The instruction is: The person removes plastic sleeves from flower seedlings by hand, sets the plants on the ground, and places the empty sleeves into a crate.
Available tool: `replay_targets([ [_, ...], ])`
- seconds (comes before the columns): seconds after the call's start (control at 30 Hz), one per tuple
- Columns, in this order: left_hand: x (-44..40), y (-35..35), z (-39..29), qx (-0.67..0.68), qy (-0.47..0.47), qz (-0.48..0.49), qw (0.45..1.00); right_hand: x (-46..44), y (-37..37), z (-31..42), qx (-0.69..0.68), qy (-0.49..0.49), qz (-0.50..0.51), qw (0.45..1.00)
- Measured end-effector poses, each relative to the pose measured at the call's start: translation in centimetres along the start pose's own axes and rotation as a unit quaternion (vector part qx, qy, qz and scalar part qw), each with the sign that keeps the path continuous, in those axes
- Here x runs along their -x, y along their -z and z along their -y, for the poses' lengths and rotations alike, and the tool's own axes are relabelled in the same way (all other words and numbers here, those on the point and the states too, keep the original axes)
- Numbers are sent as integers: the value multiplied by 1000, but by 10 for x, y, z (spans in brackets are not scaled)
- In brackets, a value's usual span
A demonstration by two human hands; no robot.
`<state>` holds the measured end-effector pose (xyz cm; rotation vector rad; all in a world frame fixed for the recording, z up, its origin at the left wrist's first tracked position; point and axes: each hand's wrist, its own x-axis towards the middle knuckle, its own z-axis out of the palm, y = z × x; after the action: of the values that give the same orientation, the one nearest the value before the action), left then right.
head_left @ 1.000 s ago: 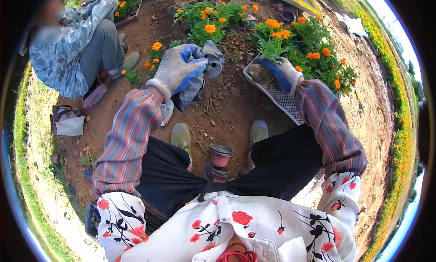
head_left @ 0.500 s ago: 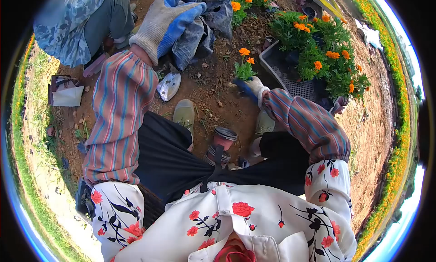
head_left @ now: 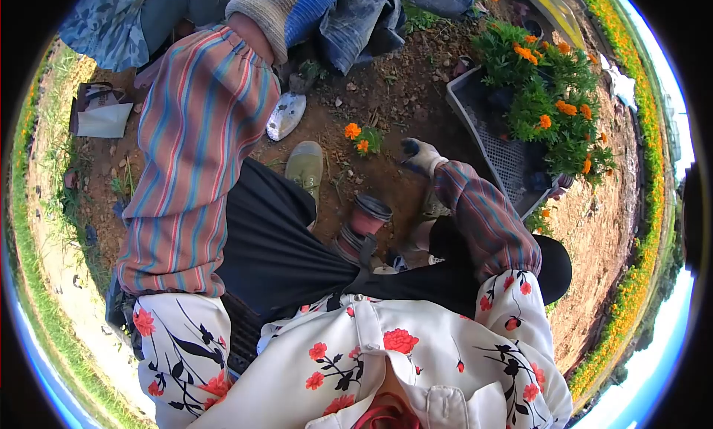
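Note:
My right hand (head_left: 423, 156), in a pale glove with dark fingertips, is low over the soil. Its thumb and fingers look a little apart, with nothing visible between them. Just left of it, a small marigold plant (head_left: 364, 139) with two orange blooms is at the ground. High at the top edge is my left hand (head_left: 334, 17), in a grey and blue glove caked with dirt. Its thumb hangs apart from the fingers, which the frame partly cuts off; I see nothing held. Below it lies a shiny metal blade (head_left: 286, 117), like a trowel's.
A grey mesh crate (head_left: 475, 121) with several flowering marigolds (head_left: 549, 95) stands at the right. Stacked pots (head_left: 364, 219) lie between my feet, near my shoe (head_left: 304, 169). Another person (head_left: 111, 28) crouches at upper left, near a bag (head_left: 102, 111).
The marigold is lower and farther left, apart from my right hand, which was beside it before. My left hand has shifted up and right, partly leaving view. The whole view has shifted slightly.

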<state>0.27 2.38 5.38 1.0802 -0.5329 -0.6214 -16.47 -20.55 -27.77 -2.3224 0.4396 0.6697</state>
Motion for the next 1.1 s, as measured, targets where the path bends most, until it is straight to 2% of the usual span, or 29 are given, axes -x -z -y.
replay_targets([
  [0.03,0,1,0,-1,-1,1,1000,-1,-2,-6,-16,-46,11,999],
  [0.1,3,3,0,87,-6,32,996,3,-8,-15,-34,-57,9,998],
  [0.13,3,5,-1,84,-7,32,996,3,-12,-18,-52,-68,7,996],
  [0.23,1,2,-5,94,22,-14,995,1,-24,-10,-73,-68,-7,995],
  [0.3,2,-9,-8,78,-12,-139,987,1,-31,2,-101,-56,-22,993],
  [0.33,2,-9,-8,74,-14,-135,988,-1,-35,6,-105,-52,-26,993],
  [0.4,2,-1,-6,34,-15,-112,993,-8,-44,20,-59,-23,-111,992],
  [0.43,8,5,-6,74,-37,3,997,1,-34,41,-46,-44,-100,993],
  [0.47,6,8,0,66,-40,6,997,2,-36,45,-51,-37,-104,993],
  [0.57,1,21,12,-43,-98,-104,989,-15,-51,40,-76,-36,-154,984],
  [0.6,6,22,7,-22,-37,-94,995,-27,-60,28,-80,-27,-157,984],
  [0.63,5,17,10,19,-16,-145,989,-31,-65,28,-91,-36,-161,982],
  [0.67,0,21,20,28,-61,-137,988,-25,-63,36,-108,-42,-174,978],
  [0.7,1,16,16,18,-55,-138,989,-40,-79,19,-120,-1,-195,973],
  [0.73,-5,14,21,29,-69,-148,986,-40,-78,21,-82,13,-202,976],
  [0.83,0,6,7,-74,-18,-172,982,-47,-84,27,-91,73,-189,975],
  [0.9,-2,7,9,-179,-38,-185,965,-47,-81,33,-22,115,-262,958],
  [0.93,-2,7,11,-179,-45,-183,966,-51,-78,36,-20,118,-268,956],
  [1.0,-4,6,19,-167,-94,-175,966,-64,-82,34,-32,149,-108,982],
  [1.03,-3,6,19,-92,-94,-158,979,-81,-89,22,193,202,-114,953],
  [1.07,-7,12,20,-105,-108,-165,975,-114,-113,-5,23,212,-90,973],
  [1.1,3,12,5,-197,-144,-174,954,-110,-108,-1,-148,209,-71,964],
])
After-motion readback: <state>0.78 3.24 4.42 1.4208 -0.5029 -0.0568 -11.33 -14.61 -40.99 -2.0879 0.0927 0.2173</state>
